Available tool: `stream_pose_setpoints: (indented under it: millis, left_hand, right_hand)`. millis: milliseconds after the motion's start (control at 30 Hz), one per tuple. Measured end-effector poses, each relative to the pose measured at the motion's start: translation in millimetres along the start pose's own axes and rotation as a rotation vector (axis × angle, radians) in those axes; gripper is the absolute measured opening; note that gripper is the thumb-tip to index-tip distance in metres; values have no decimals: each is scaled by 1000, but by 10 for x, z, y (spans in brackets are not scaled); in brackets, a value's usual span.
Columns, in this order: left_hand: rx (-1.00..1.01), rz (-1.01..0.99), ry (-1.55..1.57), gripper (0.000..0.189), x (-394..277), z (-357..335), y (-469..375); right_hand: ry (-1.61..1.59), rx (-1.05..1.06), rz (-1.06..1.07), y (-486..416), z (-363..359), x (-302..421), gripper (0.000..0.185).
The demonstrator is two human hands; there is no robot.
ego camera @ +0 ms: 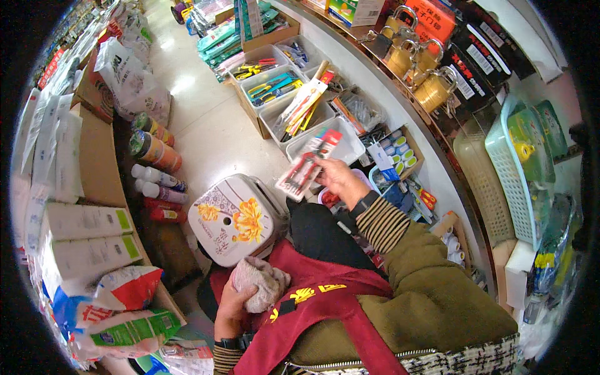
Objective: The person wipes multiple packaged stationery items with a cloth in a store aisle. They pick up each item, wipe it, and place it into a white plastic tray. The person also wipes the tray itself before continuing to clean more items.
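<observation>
Bunched in my left hand (239,297) is a greyish cloth (258,285), held low over the dark red apron (323,300). My right hand (340,177) reaches forward and grips a blister pack (304,173) with red and dark tools in it, slightly blurred; their exact kind cannot be told. The pack is above the edge of a white plastic bin (354,152). Beyond it, another bin (323,110) holds long packaged tools (304,105). A square plastic stool (229,220) with orange flowers on its white top stands in front of me, between my hands and the left shelf.
Bins of pliers (274,89) stand farther ahead. Brass padlocks (433,91) and a light blue basket (501,154) sit on the right counter. Spray cans (161,185) and jars (157,150) line the left shelf. A box of small bottles (398,150) is right of my right hand.
</observation>
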State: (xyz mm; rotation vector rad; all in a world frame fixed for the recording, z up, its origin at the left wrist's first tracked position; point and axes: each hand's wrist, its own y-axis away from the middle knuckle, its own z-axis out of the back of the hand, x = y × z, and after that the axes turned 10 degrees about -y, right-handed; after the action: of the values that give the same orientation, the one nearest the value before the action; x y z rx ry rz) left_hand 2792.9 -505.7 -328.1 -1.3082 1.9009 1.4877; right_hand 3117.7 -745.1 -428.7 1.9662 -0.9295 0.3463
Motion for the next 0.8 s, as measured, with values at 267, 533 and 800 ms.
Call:
stream_pose_setpoints:
  millis: [267,533,800]
  left_hand:
    - [-106,131,-4,75,84,133,-313]
    - [-123,222,-1,75,204,247,-554]
    - [-184,247,3,73,220,263,-626]
  right_hand:
    - [138,-411,-114,-1410,1137,92,19]
    - [210,-472,-138,-2084,1366,-156,15]
    - [433,-301,-130,-1966,1425,-272,44]
